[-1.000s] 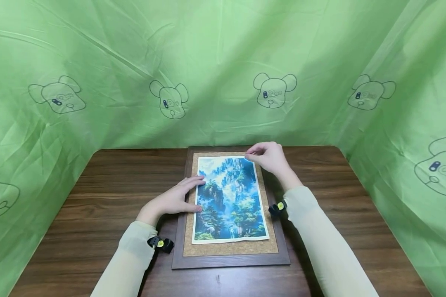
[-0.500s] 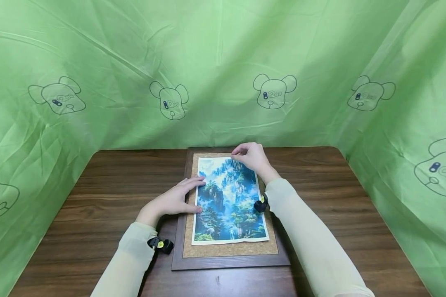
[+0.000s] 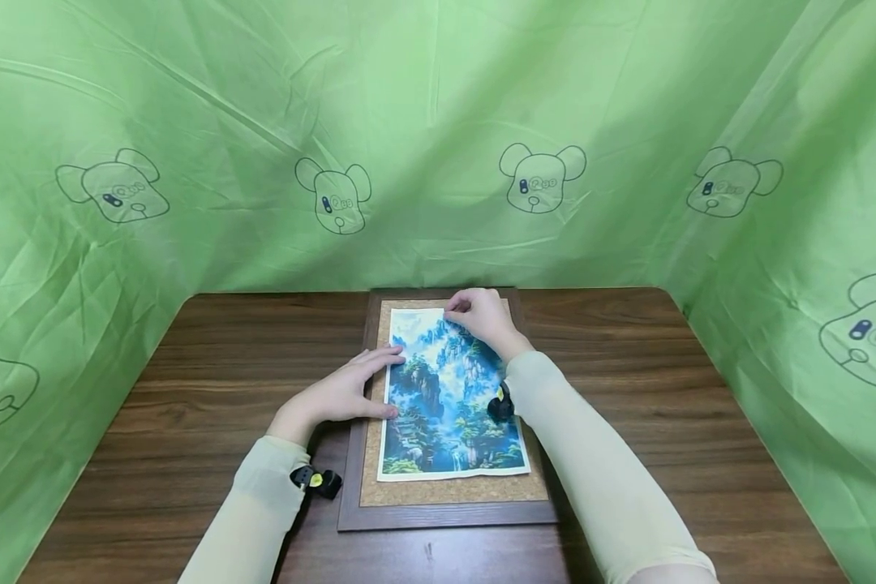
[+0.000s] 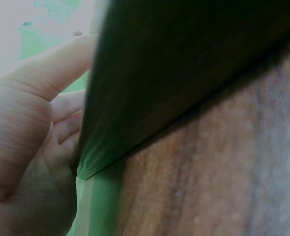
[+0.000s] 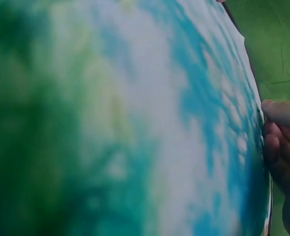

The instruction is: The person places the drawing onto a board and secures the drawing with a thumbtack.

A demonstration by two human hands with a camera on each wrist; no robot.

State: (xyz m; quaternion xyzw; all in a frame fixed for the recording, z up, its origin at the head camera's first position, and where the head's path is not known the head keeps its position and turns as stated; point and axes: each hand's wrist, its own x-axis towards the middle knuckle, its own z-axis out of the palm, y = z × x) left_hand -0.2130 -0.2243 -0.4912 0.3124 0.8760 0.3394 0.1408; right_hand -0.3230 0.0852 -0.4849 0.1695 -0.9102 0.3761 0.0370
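A printed blue mountain landscape picture (image 3: 453, 405) with a white border lies on a cork board (image 3: 453, 491) framed in dark brown. My left hand (image 3: 339, 389) rests at the left side, its spread thumb and fingers touching the picture's edge. In the left wrist view, the palm of my left hand (image 4: 36, 142) faces the dark side of the board. At the top edge of the picture, my right hand (image 3: 482, 316) holds thumb and forefinger pinched together. The right wrist view shows those fingers (image 5: 282, 115) at the paper's edge; what lies between the tips is hidden.
The board stands on a brown wood-grain table (image 3: 255, 349), close to its back edge. Green cloth (image 3: 438, 146) printed with mouse-like faces surrounds the back and sides. Small black cameras (image 3: 317, 481) are worn at both wrists.
My right hand has moved left along the picture's top edge, from near the right corner toward the middle, and slightly lower. My left hand and the picture stay in place.
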